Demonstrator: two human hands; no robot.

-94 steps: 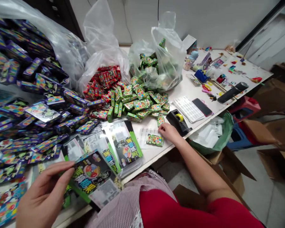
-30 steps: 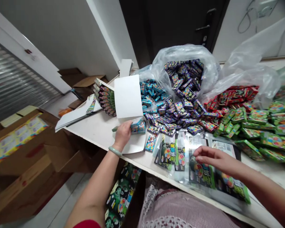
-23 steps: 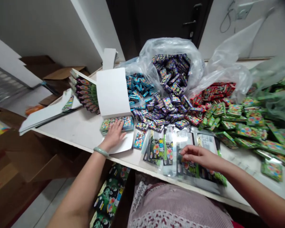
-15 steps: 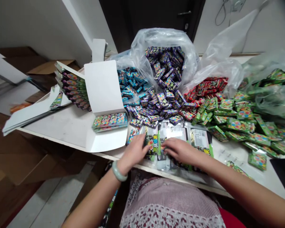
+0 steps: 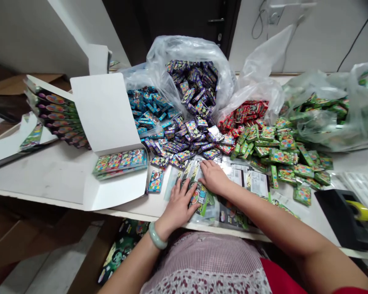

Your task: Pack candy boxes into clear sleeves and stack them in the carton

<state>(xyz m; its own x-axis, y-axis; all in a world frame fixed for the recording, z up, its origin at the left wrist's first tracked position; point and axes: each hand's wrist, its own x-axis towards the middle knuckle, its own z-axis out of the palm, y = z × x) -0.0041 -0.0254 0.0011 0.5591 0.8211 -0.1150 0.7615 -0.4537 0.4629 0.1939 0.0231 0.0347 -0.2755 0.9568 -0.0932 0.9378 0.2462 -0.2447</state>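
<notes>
In the head view a printed plastic pouch (image 5: 200, 198) with a green and black design lies at the table's front edge. My left hand (image 5: 178, 204) rests on its left side, fingers spread, with a pale bangle at the wrist. My right hand (image 5: 214, 177) lies across the pouch's upper part, its fingers stretched out and touching the film. More printed pouches (image 5: 257, 183) lie flat to the right, partly under my right forearm. Just left of the pouch is a small blue box (image 5: 155, 181). An open white carton (image 5: 116, 196) stands further left, with a row of small colourful boxes (image 5: 122, 161) in it.
Behind my hands lie heaps of small purple boxes (image 5: 193, 132), blue boxes (image 5: 150, 106), red boxes (image 5: 245, 114) and green boxes (image 5: 285, 159), partly in clear plastic bags (image 5: 159, 51). A black tape dispenser (image 5: 340, 220) sits at right. Folded printed cartons (image 5: 58, 110) fan out at left.
My left hand has opened out flat over the pouch. My right hand has moved to the pouch's upper part. The view has swung right, bringing the tape dispenser more fully into sight.
</notes>
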